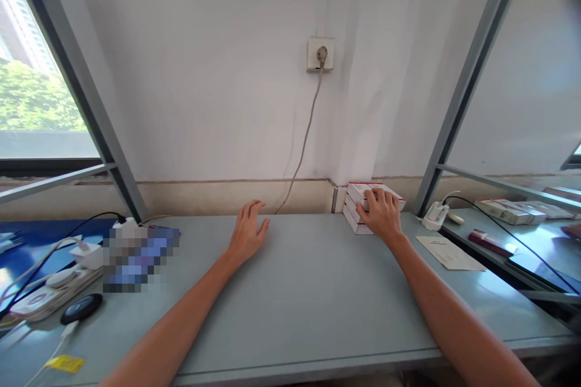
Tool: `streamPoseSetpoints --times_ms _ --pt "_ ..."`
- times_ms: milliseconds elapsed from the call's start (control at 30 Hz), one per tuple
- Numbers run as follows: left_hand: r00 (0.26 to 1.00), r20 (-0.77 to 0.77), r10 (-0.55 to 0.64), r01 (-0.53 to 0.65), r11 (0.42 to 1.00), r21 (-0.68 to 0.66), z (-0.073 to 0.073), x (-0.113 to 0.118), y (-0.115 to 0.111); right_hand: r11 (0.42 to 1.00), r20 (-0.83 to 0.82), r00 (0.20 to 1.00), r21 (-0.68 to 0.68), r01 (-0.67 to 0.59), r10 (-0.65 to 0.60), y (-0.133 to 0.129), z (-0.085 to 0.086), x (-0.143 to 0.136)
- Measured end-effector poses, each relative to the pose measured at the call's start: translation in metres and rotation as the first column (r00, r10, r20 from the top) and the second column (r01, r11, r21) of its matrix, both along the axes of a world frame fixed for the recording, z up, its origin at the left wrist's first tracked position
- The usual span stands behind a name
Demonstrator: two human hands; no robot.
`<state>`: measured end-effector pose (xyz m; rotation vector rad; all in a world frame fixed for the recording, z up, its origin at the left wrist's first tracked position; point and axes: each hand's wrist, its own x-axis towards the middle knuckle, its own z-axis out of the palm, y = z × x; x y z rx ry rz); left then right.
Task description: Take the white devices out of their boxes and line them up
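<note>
A stack of white boxes with red edges (356, 222) stands at the back of the grey table, against the wall. My right hand (381, 213) rests on the top of this stack with its fingers bent over the upper box; whether it grips the box is unclear. Left of centre, my left hand (247, 233) is over the table's back part, fingers apart and nothing in it. A gap of bare table separates it from the boxes.
At the left lie a power strip (49, 296) with chargers, a black round pad (81, 308) and a blurred-out item (145, 257). A paper sheet (449, 253) and a white plug (434, 216) are at the right. Metal frame posts slope up on both sides.
</note>
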<state>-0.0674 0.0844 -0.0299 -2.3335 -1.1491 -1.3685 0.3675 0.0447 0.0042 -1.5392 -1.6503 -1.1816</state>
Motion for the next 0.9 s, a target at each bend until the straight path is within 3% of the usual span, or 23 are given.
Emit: streamPoseSetpoints --times_ms 267,633,900 --pt "0.994 -0.039 0.102 -0.101 0.995 0.019 -0.004 -0.008 0.011 0.997 -0.072 0.995 0.001 -0.071 0.071 0.008 -0.008 0.004" --pt "0.97 -0.079 0.23 -0.233 0.972 -0.03 -0.013 -0.009 0.015 0.988 -0.129 0.982 0.091 -0.127 0.138 0.023 -0.038 0.012" --pt "0.961 -0.097 0.257 -0.263 0.963 -0.053 -0.016 -0.011 0.021 0.984 -0.092 0.985 0.117 -0.133 0.144 0.028 -0.042 0.014"
